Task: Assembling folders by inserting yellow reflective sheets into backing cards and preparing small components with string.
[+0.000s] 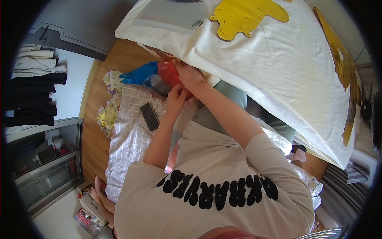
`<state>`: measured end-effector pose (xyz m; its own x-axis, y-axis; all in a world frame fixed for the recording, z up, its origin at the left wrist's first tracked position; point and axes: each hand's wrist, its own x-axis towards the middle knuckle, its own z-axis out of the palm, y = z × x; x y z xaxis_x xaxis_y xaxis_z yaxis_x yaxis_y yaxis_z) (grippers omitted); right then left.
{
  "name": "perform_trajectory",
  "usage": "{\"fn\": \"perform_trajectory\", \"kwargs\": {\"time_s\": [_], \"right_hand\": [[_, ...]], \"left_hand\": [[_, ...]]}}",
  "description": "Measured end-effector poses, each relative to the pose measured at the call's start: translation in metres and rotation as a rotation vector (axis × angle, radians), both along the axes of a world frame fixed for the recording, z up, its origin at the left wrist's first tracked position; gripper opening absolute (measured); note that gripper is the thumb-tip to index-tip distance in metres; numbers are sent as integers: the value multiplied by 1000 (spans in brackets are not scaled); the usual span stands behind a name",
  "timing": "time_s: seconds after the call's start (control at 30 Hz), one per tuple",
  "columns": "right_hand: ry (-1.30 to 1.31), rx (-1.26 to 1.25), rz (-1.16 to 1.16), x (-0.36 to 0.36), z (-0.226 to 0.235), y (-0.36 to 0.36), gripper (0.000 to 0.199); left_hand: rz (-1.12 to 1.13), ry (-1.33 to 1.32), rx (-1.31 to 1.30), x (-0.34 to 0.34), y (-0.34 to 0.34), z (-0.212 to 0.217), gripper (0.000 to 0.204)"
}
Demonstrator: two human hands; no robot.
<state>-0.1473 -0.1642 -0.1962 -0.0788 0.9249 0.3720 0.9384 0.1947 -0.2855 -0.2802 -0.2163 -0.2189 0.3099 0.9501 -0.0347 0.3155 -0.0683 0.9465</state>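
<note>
Red plastic bag (pixel 168 72) just beyond left hand (pixel 176 96), against right hand (pixel 190 75). Left fingers curled nearly together, hold unclear. Right fingers mostly hidden; cannot tell openness or grip. Dark phone (pixel 149 116) near left hand.

red plastic bag (pixel 168 73) | crumpled | at left hand (pixel 176 96), right hand (pixel 191 75)

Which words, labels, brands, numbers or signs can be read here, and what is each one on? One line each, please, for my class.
Shirt: large, rounded black letters across the chest; clear, but I won't copy them out.
Flat grey item on the white cloth: dark marks, some cut off by the picture's edge; too small to read.
Phone: dark screen, no readable text.
Red plastic: no readable text.
</note>
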Motion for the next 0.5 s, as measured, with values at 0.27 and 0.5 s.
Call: {"fn": "perform_trajectory", "kwargs": {"time_s": [0.27,0.5], "right_hand": [[163,-199,143,7,11,-21,40],[413,-227,86,35,14,-56,40]], "left_hand": [[66,-14,-73,-8,0,-12,17],[109,-50,103,9,-23,-12,15]]}}
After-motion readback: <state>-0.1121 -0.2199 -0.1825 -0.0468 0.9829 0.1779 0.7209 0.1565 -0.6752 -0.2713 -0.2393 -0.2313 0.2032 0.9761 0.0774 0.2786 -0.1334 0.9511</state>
